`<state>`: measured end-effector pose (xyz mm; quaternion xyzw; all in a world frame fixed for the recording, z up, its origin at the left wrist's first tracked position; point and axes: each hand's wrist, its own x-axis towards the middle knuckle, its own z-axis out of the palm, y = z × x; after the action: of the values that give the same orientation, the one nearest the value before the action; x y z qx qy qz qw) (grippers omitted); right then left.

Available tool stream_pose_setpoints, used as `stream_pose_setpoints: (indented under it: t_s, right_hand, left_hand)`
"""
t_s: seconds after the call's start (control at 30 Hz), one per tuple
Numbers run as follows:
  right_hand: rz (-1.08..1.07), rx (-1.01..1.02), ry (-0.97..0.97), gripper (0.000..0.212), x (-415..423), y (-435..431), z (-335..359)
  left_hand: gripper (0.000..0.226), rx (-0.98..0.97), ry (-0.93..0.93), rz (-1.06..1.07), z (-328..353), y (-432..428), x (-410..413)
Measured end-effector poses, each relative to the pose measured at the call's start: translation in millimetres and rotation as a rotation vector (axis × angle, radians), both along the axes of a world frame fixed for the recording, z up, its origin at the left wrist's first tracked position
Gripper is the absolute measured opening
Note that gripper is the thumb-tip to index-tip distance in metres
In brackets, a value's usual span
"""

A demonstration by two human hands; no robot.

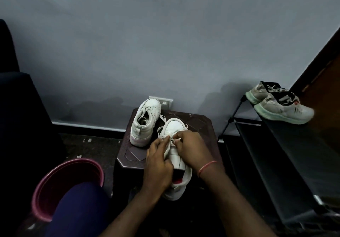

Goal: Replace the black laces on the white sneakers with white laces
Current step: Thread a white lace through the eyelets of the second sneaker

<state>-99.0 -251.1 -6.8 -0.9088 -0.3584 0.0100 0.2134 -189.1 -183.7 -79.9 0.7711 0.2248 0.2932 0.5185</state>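
Two white sneakers on a dark stool (199, 126): near sneaker (174, 126) under both hands, toe pointing away; far sneaker (145, 121) just beyond the left hand, already laced white. Left hand (158, 163) curled round the near sneaker's left side, gripping it. Right hand (191, 148) pinching a white lace (160, 128) at the eyelets, fingertips close to the left hand's. Pink bucket (88, 163) left of the left hand. Rack (276, 144) with two more shoes (283, 106) well right of the right hand.

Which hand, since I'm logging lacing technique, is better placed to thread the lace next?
Right, probably: the right hand pinches the white lace at the eyelets, while the left hand grips the near sneaker.
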Motion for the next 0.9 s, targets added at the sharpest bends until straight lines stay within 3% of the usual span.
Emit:
stream_pose_setpoints:
  t_s: [0.2, 0.3, 0.4, 0.5, 0.57, 0.63, 0.77, 0.83, 0.9]
  right_hand:
    - [0.036, -0.245, -0.166, 0.023, -3, 13, -5]
    - [0.085, -0.11, -0.085, 0.015, 5, 7, -8]
    - [0.025, 0.341, 0.239, 0.009, 12, -4, 1]
    - [-0.03, 1.18, 0.952, 0.011, 14, -24, 29]
    - [0.004, 1.436, 1.169, 0.014, 16, -37, 42]
    - [-0.056, 1.261, 1.073, 0.018, 16, -37, 41]
    - [-0.081, 0.377, 0.34, 0.01, 20, -22, 7]
    - [-0.042, 0.073, 0.224, 0.029, 19, -19, -1]
    - [-0.041, -0.048, 0.171, 0.026, 10, -13, 0]
  left_hand:
    - [0.07, -0.008, -0.025, -0.052, -2, 5, 1]
    - [0.07, -0.035, -0.02, -0.045, -1, 4, 1]
    - [0.067, -0.069, -0.045, -0.022, -2, 1, 1]
    - [0.071, -0.131, -0.068, -0.008, -3, -2, 0]
    - [0.074, -0.135, -0.063, -0.015, -5, -5, 0]
    - [0.076, -0.135, -0.069, -0.021, -6, -6, 0]
    - [0.077, -0.129, -0.054, -0.024, -3, -5, 3]
    - [0.079, -0.139, -0.031, -0.024, 1, -5, 4]
    - [0.081, -0.153, -0.002, -0.032, 4, -5, 3]
